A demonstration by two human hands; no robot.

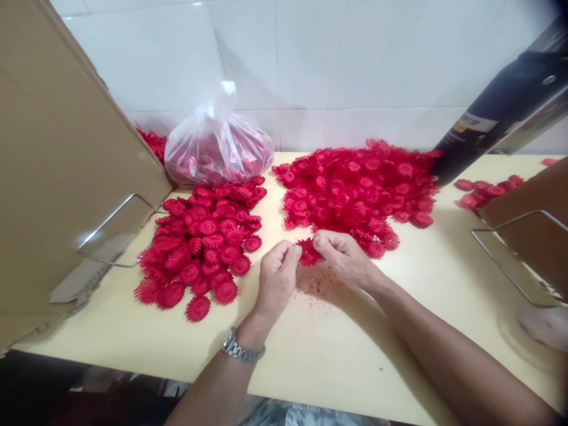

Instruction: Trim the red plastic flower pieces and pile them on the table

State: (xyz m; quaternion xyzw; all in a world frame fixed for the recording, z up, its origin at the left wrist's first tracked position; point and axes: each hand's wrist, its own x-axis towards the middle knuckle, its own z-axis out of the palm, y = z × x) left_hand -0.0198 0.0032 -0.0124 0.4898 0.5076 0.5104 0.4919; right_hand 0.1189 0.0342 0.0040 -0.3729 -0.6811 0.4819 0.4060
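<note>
Between my two hands is a small red toothed disc [309, 253], flower-like, held just above the tabletop. My left hand [278, 273], with a metal watch [242, 346] on its wrist, pinches the disc's left edge between thumb and fingers. On the opposite edge my right hand [344, 255] pinches it too, covering part of it. A pile of similar red discs [206, 236] lies to the left of my hands. Behind my right hand a larger heap of red discs [359, 183] spreads out. Red crumbs [320, 287] are scattered on the table below.
A knotted clear plastic bag [219, 148] with red pieces stands by the tiled wall [355, 59]. Cardboard with wire handles borders the table [310, 367] at left [66, 148] and right [528, 213]. A dark box [497, 112] leans behind. Another person's hand [544, 325] rests at far right.
</note>
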